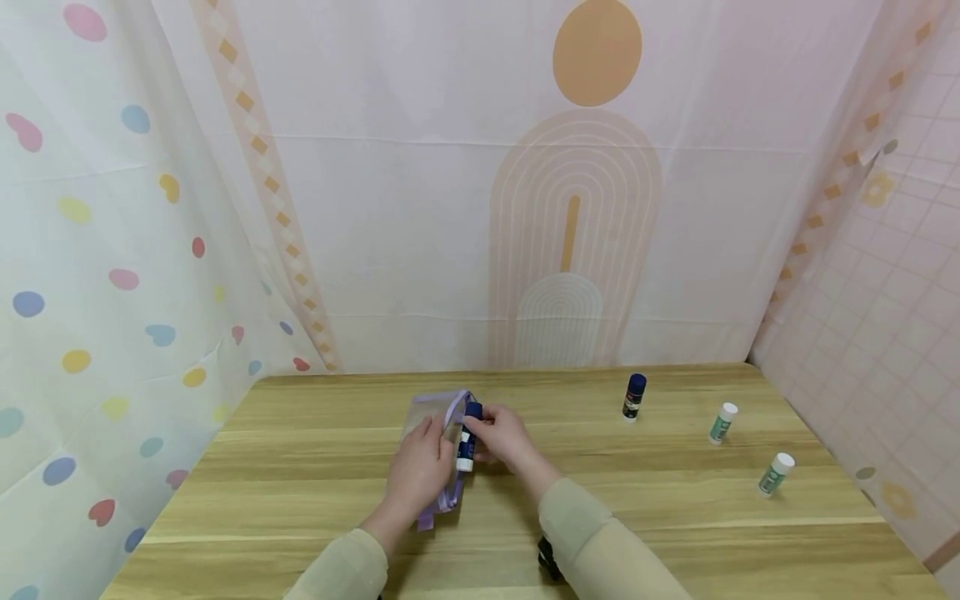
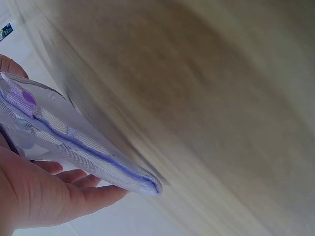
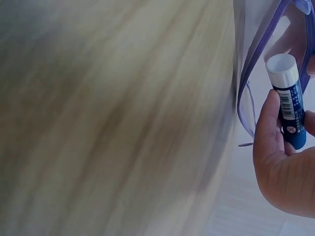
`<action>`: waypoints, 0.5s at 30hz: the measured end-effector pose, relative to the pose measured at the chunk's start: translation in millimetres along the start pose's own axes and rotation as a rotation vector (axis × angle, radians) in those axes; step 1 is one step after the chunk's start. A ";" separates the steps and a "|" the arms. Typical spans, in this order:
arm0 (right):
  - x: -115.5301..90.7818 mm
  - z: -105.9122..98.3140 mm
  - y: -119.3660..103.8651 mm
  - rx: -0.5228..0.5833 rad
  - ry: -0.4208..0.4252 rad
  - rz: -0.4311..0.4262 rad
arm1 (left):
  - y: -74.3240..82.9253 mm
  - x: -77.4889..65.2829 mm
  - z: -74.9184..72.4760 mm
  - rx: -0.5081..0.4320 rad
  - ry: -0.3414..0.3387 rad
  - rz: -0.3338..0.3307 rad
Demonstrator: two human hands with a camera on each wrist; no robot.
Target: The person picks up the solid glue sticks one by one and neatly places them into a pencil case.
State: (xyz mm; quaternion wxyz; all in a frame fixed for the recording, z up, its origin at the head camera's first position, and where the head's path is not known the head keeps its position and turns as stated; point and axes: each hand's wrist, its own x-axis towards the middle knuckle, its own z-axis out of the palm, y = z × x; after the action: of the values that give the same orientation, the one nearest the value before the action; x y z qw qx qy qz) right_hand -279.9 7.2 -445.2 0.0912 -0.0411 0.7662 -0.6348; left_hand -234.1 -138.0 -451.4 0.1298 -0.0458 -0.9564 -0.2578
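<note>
A translucent mesh zipper pouch (image 1: 425,407) with purple edging is held upright on the table by my left hand (image 1: 420,468). The left wrist view shows the pouch (image 2: 74,135) between the thumb and fingers of that hand. Its zipped side gapes to the right. At this opening my right hand (image 1: 507,433) pinches a navy glue stick (image 1: 467,442), navy end up and white end down. In the right wrist view the glue stick's (image 3: 290,105) label and barcode show, with the purple zipper edge beside it. Whether anything lies inside the pouch I cannot tell.
On the table's right side stand another navy glue stick (image 1: 634,397) and two green glue sticks with white caps, one farther back (image 1: 723,423) and one nearer (image 1: 776,475). A dark object (image 1: 549,560) shows by the right sleeve. Patterned curtains hang behind the wooden table (image 1: 315,467).
</note>
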 end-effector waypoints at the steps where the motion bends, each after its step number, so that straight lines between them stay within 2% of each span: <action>1: 0.6 0.7 0.1 -0.010 0.004 0.006 | 0.1 -0.1 -0.1 -0.002 0.000 0.000; 7: 3.6 4.3 1.8 -0.020 0.000 0.037 | 0.4 -0.3 -0.6 -0.011 0.000 -0.005; 15: 4.9 7.5 3.3 -0.060 -0.013 0.031 | -0.1 -0.1 -0.9 -0.008 0.004 0.002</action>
State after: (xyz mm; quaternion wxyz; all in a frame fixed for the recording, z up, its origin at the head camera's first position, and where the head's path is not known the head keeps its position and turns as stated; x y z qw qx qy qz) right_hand -283.1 -0.2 -450.2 0.1050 -0.0360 0.7849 -0.6096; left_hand -233.8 -138.6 -450.8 0.1316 -0.0466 -0.9550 -0.2618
